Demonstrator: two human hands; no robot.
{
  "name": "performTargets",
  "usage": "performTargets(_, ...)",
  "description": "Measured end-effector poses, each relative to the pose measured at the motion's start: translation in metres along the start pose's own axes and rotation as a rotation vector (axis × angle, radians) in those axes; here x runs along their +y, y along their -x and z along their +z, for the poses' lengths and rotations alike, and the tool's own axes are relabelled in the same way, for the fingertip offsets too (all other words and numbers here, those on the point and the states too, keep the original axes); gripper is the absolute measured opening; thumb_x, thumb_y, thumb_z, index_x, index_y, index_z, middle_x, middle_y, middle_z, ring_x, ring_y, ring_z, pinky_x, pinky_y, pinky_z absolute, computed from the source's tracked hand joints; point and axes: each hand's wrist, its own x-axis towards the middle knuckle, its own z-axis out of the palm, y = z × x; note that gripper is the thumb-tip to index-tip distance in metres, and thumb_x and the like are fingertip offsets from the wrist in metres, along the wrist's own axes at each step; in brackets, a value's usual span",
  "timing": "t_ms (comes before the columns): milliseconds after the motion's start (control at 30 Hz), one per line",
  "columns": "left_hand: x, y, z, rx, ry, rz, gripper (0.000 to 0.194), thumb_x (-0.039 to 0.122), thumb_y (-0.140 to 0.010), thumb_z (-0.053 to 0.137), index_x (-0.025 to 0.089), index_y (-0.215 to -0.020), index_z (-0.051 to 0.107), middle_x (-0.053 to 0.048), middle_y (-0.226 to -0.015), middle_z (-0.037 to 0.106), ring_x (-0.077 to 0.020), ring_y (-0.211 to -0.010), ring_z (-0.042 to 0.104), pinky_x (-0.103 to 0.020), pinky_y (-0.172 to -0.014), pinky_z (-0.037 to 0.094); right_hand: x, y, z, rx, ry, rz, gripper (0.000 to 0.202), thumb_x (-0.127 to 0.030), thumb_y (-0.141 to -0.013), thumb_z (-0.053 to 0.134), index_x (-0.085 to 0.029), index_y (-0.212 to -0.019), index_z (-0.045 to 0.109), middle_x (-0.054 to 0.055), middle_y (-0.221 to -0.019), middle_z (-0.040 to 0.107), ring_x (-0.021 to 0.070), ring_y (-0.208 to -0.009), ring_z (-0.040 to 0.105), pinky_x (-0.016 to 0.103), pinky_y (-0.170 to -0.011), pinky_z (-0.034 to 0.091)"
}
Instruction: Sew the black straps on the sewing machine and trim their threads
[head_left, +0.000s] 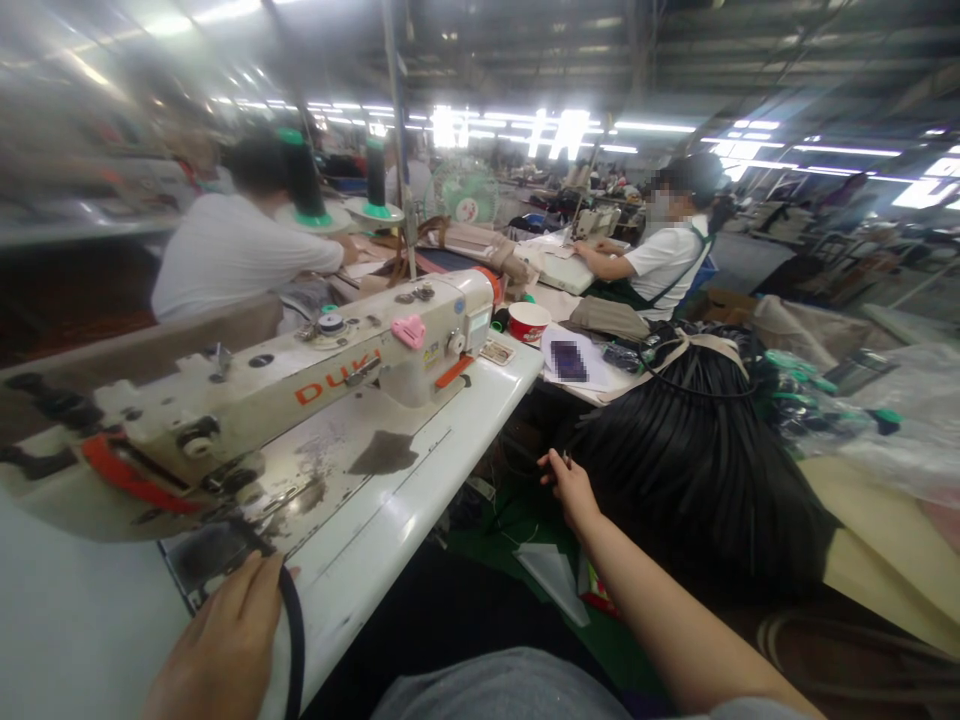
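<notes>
ideally, the strip (297, 635) required even guidance beside the machine (337, 365), the left hand (231, 622) closed on it; whether the half-curled right hand (571, 487) held anything could not be told.

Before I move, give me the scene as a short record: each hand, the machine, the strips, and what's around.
Left hand: at the needle end of the sewing machine, black strip beside its fingers; grip unclear
Right hand: partly curled, near the black strip bundle; contents unclear
Machine: white, orange lettering, pink piece on its arm
Bundle: tied with a pale band
Behind machine: red tub; two co-workers in white tops
</notes>
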Motion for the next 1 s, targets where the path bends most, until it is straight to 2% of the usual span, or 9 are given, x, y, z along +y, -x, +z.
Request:
performTargets(100, 0.004, -0.002, -0.003, 0.008, -0.120, 0.018, 0.048, 0.014, -0.093, 0.045, 0.015, -0.140, 0.053, -0.019, -0.132, 0.063, -0.0318, -0.110, 0.066, -0.046, -0.094, 0.054, -0.009, 0.017, 0.017, -0.089, 0.058, -0.085, 0.061, -0.077, -0.080, 0.060, -0.017, -0.083, 0.069, 0.001, -0.057, 0.058, 0.0158, -0.055, 0.053, 0.025, -0.051, 0.037)
performTargets(233, 0.009, -0.006, -0.010, -0.024, -0.172, 0.031, 0.038, 0.012, -0.097, 0.043, 0.012, -0.131, 0.059, -0.019, -0.130, 0.064, -0.0308, -0.114, 0.065, -0.044, -0.100, 0.053, -0.025, 0.038, 0.043, -0.278, 0.092, -0.174, 0.061, -0.079, -0.077, 0.063, -0.018, -0.079, 0.070, 0.002, -0.059, 0.061, 0.0173, -0.059, 0.057, 0.028, -0.059, 0.044)
performTargets(400, 0.010, -0.008, -0.012, -0.024, -0.236, 0.050, 0.034, 0.009, -0.098, 0.042, 0.006, -0.124, 0.064, -0.021, -0.129, 0.064, -0.0305, -0.116, 0.064, -0.043, -0.102, 0.053, -0.049, 0.059, 0.065, -0.517, 0.090, -0.224, 0.056, -0.075, -0.079, 0.065, -0.020, -0.070, 0.062, 0.002, -0.067, 0.066, 0.0131, -0.051, 0.054, 0.026, -0.054, 0.043)
performTargets(567, 0.014, -0.011, -0.010, -0.008, -0.253, 0.013, 0.033, 0.009, -0.097, 0.045, 0.008, -0.122, 0.066, -0.020, -0.128, 0.065, -0.0296, -0.115, 0.065, -0.043, -0.101, 0.055, -0.068, 0.081, 0.081, -0.655, 0.111, -0.212, 0.051, -0.070, -0.079, 0.069, -0.020, -0.073, 0.059, -0.001, -0.061, 0.062, 0.0109, -0.044, 0.049, 0.024, -0.046, 0.038)
performTargets(667, 0.019, -0.014, -0.013, -0.022, -0.245, -0.038, 0.035, 0.006, -0.095, 0.044, 0.010, -0.122, 0.066, -0.019, -0.128, 0.066, -0.0288, -0.117, 0.065, -0.043, -0.102, 0.055, -0.075, 0.093, 0.090, -0.732, 0.159, -0.210, 0.048, -0.066, -0.079, 0.071, -0.019, -0.080, 0.066, -0.001, -0.060, 0.062, 0.0108, -0.044, 0.047, 0.024, -0.044, 0.037)
performTargets(800, 0.026, -0.021, -0.019, -0.041, -0.210, -0.077, 0.035, 0.001, -0.092, 0.046, 0.010, -0.119, 0.067, -0.018, -0.124, 0.067, -0.0278, -0.115, 0.066, -0.042, -0.103, 0.054, -0.076, 0.104, 0.100, -0.865, 0.257, -0.279, 0.048, -0.062, -0.083, 0.066, -0.018, -0.100, 0.074, 0.001, -0.066, 0.064, 0.0139, -0.049, 0.052, 0.026, -0.048, 0.044)
performTargets(933, 0.027, -0.027, -0.026, -0.073, -0.201, -0.079, 0.032, 0.000, -0.091, 0.049, 0.009, -0.118, 0.065, -0.017, -0.120, 0.068, -0.0267, -0.113, 0.066, -0.041, -0.104, 0.054, -0.077, 0.108, 0.108, -0.908, 0.360, -0.350, 0.058, -0.061, -0.086, 0.059, -0.017, -0.122, 0.073, 0.005, -0.077, 0.072, 0.0185, -0.057, 0.060, 0.030, -0.054, 0.053)
performTargets(1000, 0.026, -0.029, -0.028, -0.079, -0.200, -0.072, 0.029, 0.001, -0.092, 0.050, 0.007, -0.117, 0.064, -0.018, -0.118, 0.068, -0.0266, -0.113, 0.067, -0.041, -0.104, 0.054, -0.080, 0.110, 0.112, -0.935, 0.397, -0.394, 0.060, -0.060, -0.088, 0.058, -0.017, -0.126, 0.072, 0.007, -0.084, 0.074, 0.0205, -0.062, 0.065, 0.030, -0.060, 0.056)
